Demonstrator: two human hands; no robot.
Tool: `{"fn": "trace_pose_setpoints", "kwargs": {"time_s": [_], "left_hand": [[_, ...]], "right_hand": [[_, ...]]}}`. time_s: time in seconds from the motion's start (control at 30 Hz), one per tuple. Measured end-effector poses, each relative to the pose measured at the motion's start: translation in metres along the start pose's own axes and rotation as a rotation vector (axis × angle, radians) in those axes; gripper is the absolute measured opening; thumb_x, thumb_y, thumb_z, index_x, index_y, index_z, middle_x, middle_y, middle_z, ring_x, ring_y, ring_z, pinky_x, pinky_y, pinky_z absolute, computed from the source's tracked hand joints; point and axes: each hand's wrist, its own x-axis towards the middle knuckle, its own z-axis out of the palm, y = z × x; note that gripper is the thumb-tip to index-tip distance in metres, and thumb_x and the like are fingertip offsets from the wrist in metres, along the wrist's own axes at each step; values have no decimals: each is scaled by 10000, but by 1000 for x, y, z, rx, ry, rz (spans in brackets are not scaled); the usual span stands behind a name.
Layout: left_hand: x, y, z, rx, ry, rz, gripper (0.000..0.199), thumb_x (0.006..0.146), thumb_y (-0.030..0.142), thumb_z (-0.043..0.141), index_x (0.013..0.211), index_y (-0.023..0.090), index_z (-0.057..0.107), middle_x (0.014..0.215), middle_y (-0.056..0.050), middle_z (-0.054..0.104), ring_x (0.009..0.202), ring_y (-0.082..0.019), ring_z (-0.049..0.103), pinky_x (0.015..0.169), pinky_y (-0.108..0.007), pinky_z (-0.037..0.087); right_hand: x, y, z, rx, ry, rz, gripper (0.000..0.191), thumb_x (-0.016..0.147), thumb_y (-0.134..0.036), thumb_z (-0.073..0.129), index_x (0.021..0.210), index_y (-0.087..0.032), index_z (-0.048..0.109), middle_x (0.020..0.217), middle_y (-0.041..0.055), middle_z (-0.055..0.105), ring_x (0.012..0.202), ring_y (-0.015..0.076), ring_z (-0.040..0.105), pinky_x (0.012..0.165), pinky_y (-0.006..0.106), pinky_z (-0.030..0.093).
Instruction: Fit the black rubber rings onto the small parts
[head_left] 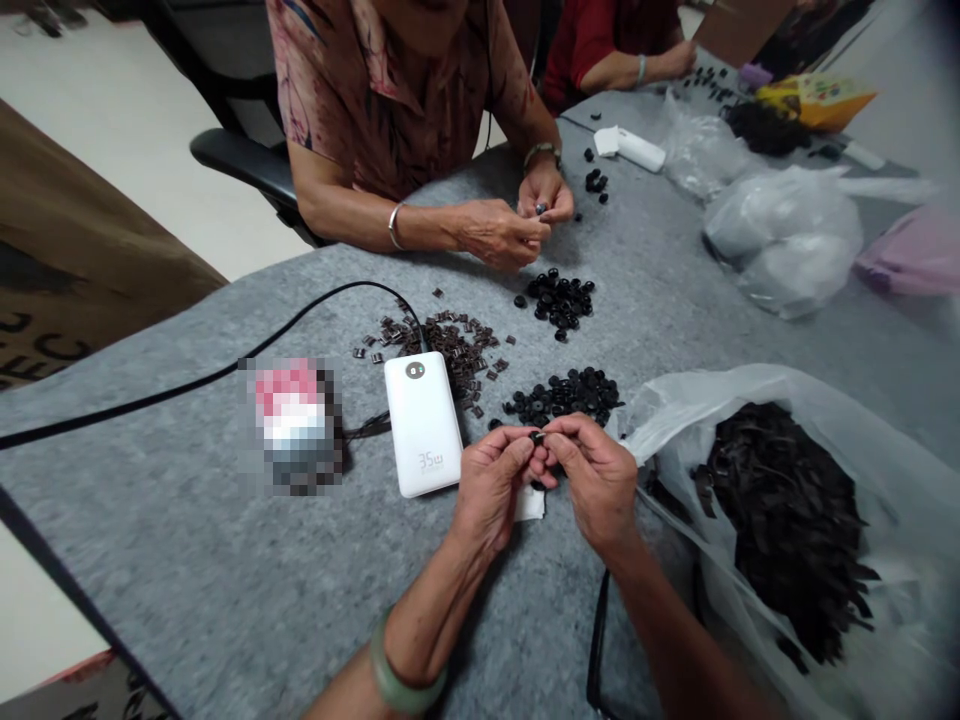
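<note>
Grey felt table (150,520): small black piece (538,437) held in a fingertip pinch

Beige floor (90,60) and a black chair armrest (232,155) at upper left of the frame, with a brown printed sheet (67,260) along the left edge. Lower on the felt, a black cable (225,370) running right toward a white power bank (424,424) marked 35W; just left of that bank, a pixelated object (294,425), too blurred to name. Behind the bank, a scatter of small dark rectangular clips (457,350), then a far heap of black rings (561,300) and a near heap of black rings (562,395).

At bottom centre, left hand (491,490) and right hand (596,485) meeting above a white paper slip (529,503), fingertips of both closed on the small black piece, other fingers curled inward, a green jade bangle (405,665) on the left wrist. Piece lifted off the felt, mostly hidden by the fingers. Probably light and stiff, and small enough to slip or spring away; safest hold likely on its edges, between the pads of thumb and forefinger.

Across the table, a co-worker's hands (499,232) pinching a small dark piece, with a second person's red sleeve (600,50) beyond. Further right, a clear plastic bag (660,420) heaped with dark strips (787,530), white plastic bags (784,240) higher up, a yellow packet (817,95) near the top edge, and a pink bag (915,255) at the right edge.
</note>
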Motion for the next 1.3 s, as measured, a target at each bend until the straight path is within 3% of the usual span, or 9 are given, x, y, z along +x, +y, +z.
{"fn": "trace_pose_setpoints", "kwargs": {"time_s": [0.27, 0.47, 0.7, 0.77, 0.83, 0.97, 1.03, 1.13, 1.3], "left_hand": [[1, -1, -1, 52, -4, -2, 450, 608, 359, 914, 845, 73, 661, 627, -8, 676, 494, -100, 631, 508, -208, 554], [-3, 0, 2, 114, 2, 15, 364, 665, 327, 849, 848, 72, 664, 626, -3, 674, 493, -89, 621, 519, -206, 567], [-4, -2, 3, 249, 28, 69, 284, 717, 315, 780, 855, 89, 678, 598, 22, 645, 493, -93, 633, 536, -199, 557], [-4, -2, 1, 284, 28, 85, 282, 726, 323, 775, 864, 93, 688, 593, 28, 637, 511, -92, 639, 541, -193, 555], [-3, -3, 0, 305, 26, 99, 278, 737, 329, 774, 869, 99, 692, 594, 30, 637, 521, -89, 641, 546, -189, 552], [-2, -3, 0, 280, 9, 115, 264, 749, 321, 777, 873, 107, 684, 617, 18, 669, 528, -91, 646, 569, -199, 561], [-2, -3, 1, 257, 5, 113, 266, 739, 312, 786, 874, 109, 679, 624, 16, 677, 529, -95, 647, 575, -211, 570], [-2, -4, 1, 252, -1, 120, 254, 739, 303, 786, 867, 114, 675, 617, 23, 672, 523, -91, 638, 575, -211, 568], [-2, -7, -4, 380, 22, 183, 196, 782, 288, 755, 881, 129, 698, 647, 24, 682, 566, -81, 639, 614, -195, 556]], "right_hand": [[2, 1, -6, -133, -58, -41, 195, 909, -271, 584, 796, -126, 649, 737, -18, 590, 591, 17, 613, 565, 104, 501], [4, 0, -10, -279, -54, -132, 183, 923, -198, 565, 772, -117, 629, 714, -27, 582, 601, -10, 568, 579, 75, 441], [14, -4, -31, -705, -273, -525, 236, 993, -167, 454, 813, -109, 595, 784, 16, 563, 710, 32, 492, 675, 160, 366], [16, -4, -35, -755, -344, -580, 237, 984, -178, 446, 820, -112, 603, 814, 35, 566, 742, 55, 485, 695, 181, 371], [16, -4, -35, -695, -347, -485, 243, 976, -217, 457, 817, -115, 611, 826, 43, 580, 749, 60, 503, 694, 180, 393], [8, 1, -23, -227, -166, 54, 290, 948, -389, 500, 930, -124, 618, 737, 14, 595, 616, 56, 567, 580, 164, 479], [3, 3, -16, -17, -82, 224, 349, 896, -465, 556, 958, -125, 601, 690, -2, 591, 563, 65, 578, 529, 171, 503], [-3, 6, -10, 73, -30, 278, 388, 832, -501, 642, 889, -122, 585, 668, -11, 584, 562, 59, 589, 523, 153, 514], [-6, 8, -7, 5, 5, 313, 373, 792, -477, 693, 840, -120, 596, 674, -13, 592, 564, 53, 596, 535, 142, 524]]}}
